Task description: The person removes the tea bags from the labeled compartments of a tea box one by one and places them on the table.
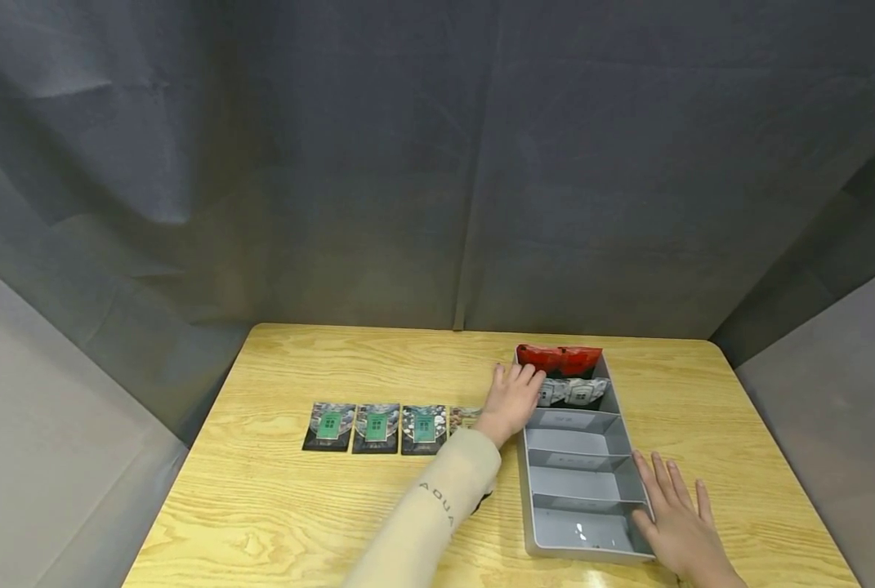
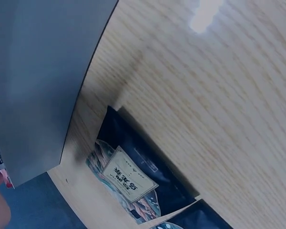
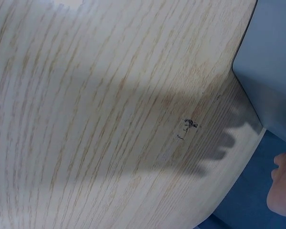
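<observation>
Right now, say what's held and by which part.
Left hand, by the silver packets: cannot be told. Right hand, fingers straight at the tray's side: no grip shows.

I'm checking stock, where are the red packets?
In the head view, the red packets stand right of centre in the farthest compartment of the grey box, behind the silver packets.

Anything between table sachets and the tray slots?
Yes: the left hand and sleeve cross the gap to the tray in the head view, hiding part of the nearest sachet; the tray's side wall also intervenes.

fourth packet (image 1: 462, 418) partly covered, left sleeve (image 1: 426, 514) cropped
</observation>
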Demonstrator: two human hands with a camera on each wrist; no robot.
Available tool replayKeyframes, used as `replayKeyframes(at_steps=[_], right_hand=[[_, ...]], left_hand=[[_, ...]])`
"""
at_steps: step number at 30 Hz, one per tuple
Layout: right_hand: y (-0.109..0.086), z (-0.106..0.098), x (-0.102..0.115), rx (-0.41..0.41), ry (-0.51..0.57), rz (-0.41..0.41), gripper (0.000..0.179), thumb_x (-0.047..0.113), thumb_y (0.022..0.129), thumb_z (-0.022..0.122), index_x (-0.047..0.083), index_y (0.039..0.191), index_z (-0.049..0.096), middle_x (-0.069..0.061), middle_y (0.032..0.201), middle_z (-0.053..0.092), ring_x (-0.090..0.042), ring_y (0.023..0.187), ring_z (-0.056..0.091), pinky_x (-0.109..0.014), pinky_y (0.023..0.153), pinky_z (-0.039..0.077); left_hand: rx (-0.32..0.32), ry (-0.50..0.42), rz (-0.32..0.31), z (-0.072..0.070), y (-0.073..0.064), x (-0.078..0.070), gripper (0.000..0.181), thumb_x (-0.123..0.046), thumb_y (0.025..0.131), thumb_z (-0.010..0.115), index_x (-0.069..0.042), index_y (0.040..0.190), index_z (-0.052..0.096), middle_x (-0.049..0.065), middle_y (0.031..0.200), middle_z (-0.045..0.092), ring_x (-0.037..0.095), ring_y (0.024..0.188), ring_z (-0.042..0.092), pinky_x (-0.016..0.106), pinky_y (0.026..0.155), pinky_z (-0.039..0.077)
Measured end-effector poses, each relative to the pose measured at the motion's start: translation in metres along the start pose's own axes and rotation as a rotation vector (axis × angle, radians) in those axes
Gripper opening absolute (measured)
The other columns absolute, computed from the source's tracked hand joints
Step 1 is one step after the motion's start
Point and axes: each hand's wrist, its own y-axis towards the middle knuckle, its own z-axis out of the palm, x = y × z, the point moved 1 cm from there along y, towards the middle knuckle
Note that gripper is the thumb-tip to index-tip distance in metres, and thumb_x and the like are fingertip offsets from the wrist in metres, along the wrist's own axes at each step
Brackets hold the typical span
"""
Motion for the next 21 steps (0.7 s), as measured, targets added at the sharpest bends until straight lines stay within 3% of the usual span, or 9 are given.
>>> replayKeyframes(at_steps=[4, 13, 21], right_hand=[[-0.0005, -0.0005, 0.0001, 0.002, -0.001, 0.003, 0.072, 0.030, 0.093, 0.042, 0.020, 0.147, -0.005, -0.020, 0.151, 0.002, -0.031, 0.137, -0.015, -0.048, 0.098, -0.026], [-0.0003, -0.0007, -0.0004, 0.014, 0.010, 0.004, 0.072, 0.030, 0.094, 0.042, 0.020, 0.147, -0.006, -0.020, 0.151, 0.001, -0.037, 0.137, -0.007, -0.048, 0.098, -0.027], [0.0001, -0.0004, -0.0003, -0.002, 0.008, -0.002, 0.073, 0.029, 0.093, 0.043, 0.020, 0.147, -0.004, -0.020, 0.151, 0.003, -0.030, 0.137, -0.015, -0.047, 0.098, -0.027]], left_hand=[[-0.014, 0.012, 0.018, -0.0010, 0.0001, -0.0033, 0.031, -0.033, 0.095, 0.046, -0.029, 0.126, 0.045, -0.009, 0.119, 0.044, 0.012, 0.114, 0.041, 0.042, 0.102, 0.027], [0.032, 0.033, 0.026, -0.0002, -0.0008, -0.0077, 0.032, -0.015, 0.096, 0.041, -0.029, 0.124, 0.046, -0.009, 0.117, 0.045, 0.013, 0.112, 0.039, 0.044, 0.103, 0.024], [0.046, 0.067, 0.031, -0.0012, -0.0024, -0.0101, 0.034, -0.016, 0.095, 0.040, -0.031, 0.123, 0.049, -0.011, 0.119, 0.047, 0.013, 0.113, 0.039, 0.044, 0.104, 0.022]])
